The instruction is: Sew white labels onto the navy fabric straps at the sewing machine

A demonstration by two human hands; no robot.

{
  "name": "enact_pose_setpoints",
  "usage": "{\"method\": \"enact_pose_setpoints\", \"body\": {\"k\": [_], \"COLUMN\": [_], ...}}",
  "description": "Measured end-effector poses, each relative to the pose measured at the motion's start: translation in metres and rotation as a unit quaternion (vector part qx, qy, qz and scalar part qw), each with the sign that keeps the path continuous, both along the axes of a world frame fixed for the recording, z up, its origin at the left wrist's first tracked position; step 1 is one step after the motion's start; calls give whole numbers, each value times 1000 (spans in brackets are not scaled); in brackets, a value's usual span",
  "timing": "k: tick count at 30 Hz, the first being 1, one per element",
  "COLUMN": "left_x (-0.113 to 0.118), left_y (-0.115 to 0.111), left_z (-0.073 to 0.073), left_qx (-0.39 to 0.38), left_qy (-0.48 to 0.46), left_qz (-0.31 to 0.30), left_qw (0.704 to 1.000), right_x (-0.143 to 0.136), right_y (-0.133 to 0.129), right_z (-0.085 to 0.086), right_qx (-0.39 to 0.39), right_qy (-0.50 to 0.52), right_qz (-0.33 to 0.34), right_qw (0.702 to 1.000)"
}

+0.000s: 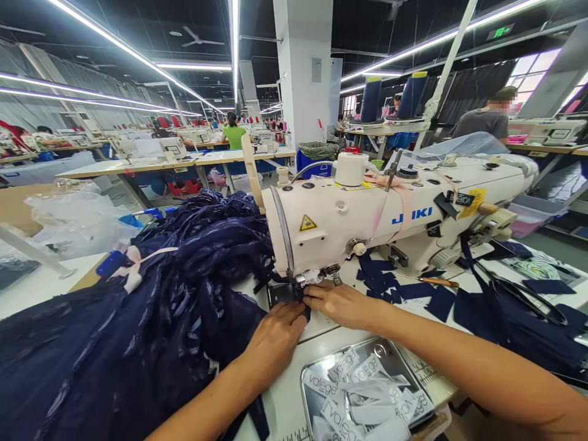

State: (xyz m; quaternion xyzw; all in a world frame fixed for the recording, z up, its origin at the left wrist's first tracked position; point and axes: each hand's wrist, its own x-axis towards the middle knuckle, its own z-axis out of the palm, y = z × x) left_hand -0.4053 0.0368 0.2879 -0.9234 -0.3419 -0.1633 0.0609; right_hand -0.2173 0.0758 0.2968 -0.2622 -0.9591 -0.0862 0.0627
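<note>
My left hand presses dark navy fabric at the needle area of a white sewing machine, its fingers close together and bent over the cloth. From the other side my right hand pinches the same fabric, fingertips near the presser foot. The fingertips of both hands almost meet, and the fabric's edge under them is partly hidden. A large heap of navy garments lies to the left of the machine, reaching close to my left hand.
A metal tray of white printed labels sits in front of me. Navy fabric scraps, an orange-handled tool and black scissors lie at right. Thread cones stand behind. Other people work at machines farther off.
</note>
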Motion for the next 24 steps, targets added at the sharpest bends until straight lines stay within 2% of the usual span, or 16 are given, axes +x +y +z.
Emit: {"method": "enact_pose_setpoints", "body": {"k": [7,24], "left_x": [10,17], "left_y": [0,3], "left_z": [-4,-6], "left_qx": [23,30], "left_qy": [10,26], "left_qz": [40,73], "left_qw": [999,997], "right_x": [3,3], "right_y": [4,7], "right_z": [-6,-5], "right_qx": [50,12], "right_qy": [14,11], "right_qz": [3,-29], "right_qw": [999,999]}}
